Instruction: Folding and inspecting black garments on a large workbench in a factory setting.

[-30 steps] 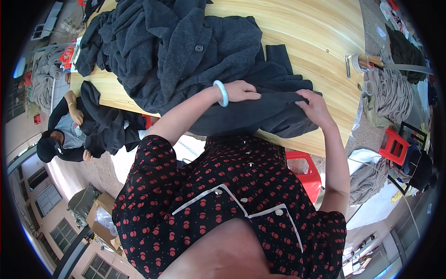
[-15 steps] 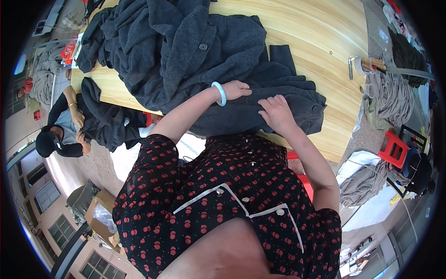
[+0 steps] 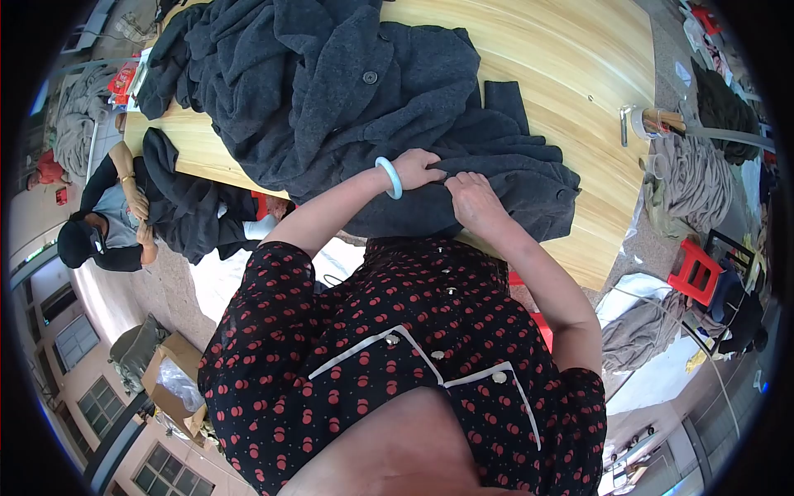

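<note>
A dark grey woolly coat (image 3: 397, 217) with round buttons lies along the near edge of the table, under both my hands. My left hand (image 3: 416, 171), with a pale blue bangle on the wrist, pinches the cloth near the coat's front edge. Close on its right, my right hand (image 3: 477, 201) grips the same stretch of cloth, its fingertips almost meeting the left ones. Whatever sits between the fingertips is hidden. One dark button (image 3: 562, 194) shows near the coat's right end.
More dark grey garments (image 3: 273, 91) are heaped on the wooden table (image 3: 571, 74) beyond my left hand. A clear cup of tools (image 3: 649, 122) stands at the right edge. On the left a co-worker (image 3: 107, 207) handles a dark garment. A red stool (image 3: 693, 271) is at the right.
My right hand has moved left toward my left hand and closed on the cloth. The button that showed between my hands is now covered. My left hand has barely shifted.
</note>
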Motion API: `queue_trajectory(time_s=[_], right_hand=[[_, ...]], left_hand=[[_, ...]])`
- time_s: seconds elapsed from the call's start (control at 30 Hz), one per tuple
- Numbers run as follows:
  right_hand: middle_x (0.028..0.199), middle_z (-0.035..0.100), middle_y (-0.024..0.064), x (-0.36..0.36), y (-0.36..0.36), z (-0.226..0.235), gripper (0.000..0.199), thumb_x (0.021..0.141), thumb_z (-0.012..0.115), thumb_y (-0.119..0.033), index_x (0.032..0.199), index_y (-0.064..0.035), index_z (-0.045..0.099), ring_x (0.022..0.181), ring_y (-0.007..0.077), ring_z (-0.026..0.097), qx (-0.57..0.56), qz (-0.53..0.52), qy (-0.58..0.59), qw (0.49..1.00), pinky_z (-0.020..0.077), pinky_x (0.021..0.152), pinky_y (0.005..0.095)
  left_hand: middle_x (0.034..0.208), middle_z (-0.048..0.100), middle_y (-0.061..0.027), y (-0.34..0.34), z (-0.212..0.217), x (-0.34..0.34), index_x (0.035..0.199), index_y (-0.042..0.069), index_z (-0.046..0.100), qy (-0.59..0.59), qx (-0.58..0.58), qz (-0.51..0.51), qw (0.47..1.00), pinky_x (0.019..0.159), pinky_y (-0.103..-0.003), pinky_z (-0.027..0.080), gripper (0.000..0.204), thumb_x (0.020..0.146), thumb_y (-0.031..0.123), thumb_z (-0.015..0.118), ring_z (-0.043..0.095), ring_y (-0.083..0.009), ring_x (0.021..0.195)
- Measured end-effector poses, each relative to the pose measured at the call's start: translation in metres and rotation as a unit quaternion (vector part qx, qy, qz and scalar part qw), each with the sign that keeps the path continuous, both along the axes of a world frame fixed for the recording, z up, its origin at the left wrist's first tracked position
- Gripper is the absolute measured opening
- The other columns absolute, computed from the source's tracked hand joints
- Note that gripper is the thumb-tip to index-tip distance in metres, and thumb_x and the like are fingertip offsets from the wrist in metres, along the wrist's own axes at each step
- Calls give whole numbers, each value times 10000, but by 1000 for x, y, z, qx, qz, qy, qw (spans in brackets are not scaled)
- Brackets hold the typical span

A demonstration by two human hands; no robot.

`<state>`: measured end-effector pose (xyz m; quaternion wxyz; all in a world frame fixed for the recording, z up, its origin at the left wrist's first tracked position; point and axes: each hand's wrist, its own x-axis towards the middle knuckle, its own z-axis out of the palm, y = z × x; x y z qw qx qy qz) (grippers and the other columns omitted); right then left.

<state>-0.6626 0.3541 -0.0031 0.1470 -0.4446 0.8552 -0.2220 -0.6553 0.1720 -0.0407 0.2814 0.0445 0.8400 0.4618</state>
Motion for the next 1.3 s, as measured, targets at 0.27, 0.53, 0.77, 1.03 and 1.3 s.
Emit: queue_trajectory(time_s=[0.27, 0.53, 0.77, 1.03, 1.3], right_hand=[[772, 527, 138, 0, -12, 1, 84, 746, 453, -52, 788, -14, 515, 774, 277, 519, -51, -65, 21, 996, 390, 738, 360], [744, 525, 115, -6, -7, -3, 88, 746, 523, -112, 785, -36, 502, 752, 269, 514, -12, -65, 61, 996, 383, 721, 356], [728, 552, 120, -12, -5, -9, 115, 758, 522, -148, 726, -37, 515, 744, 260, 534, 8, -25, 73, 997, 383, 707, 348], [724, 567, 136, -13, -3, -10, 124, 771, 512, -150, 739, -32, 527, 723, 278, 548, -15, -51, 19, 998, 382, 715, 361], [719, 563, 134, -6, -1, -11, 105, 768, 511, -128, 785, -25, 519, 724, 282, 546, -12, -53, 24, 998, 377, 715, 363]], left_hand=[[838, 589, -203, 1, 4, 2, 844, -2, 598, -84, 104, 114, 984, 714, -352, 410, 285, 757, 260, 524, 544, -338, 802], [871, 580, -212, 7, 4, 4, 821, -4, 595, -39, -8, 64, 997, 767, -392, 401, 303, 778, 277, 491, 527, -350, 857], [840, 554, -251, 5, 19, 6, 818, -68, 528, -50, -39, -50, 997, 755, -415, 401, 439, 771, 366, 478, 517, -381, 847], [852, 547, -265, 9, 6, 16, 831, -74, 508, -11, -20, 3, 1000, 770, -422, 394, 402, 785, 323, 470, 509, -384, 875], [868, 553, -236, 16, 5, 23, 850, -56, 506, 76, -69, -5, 995, 767, -430, 404, 254, 778, 177, 435, 521, -372, 855]])
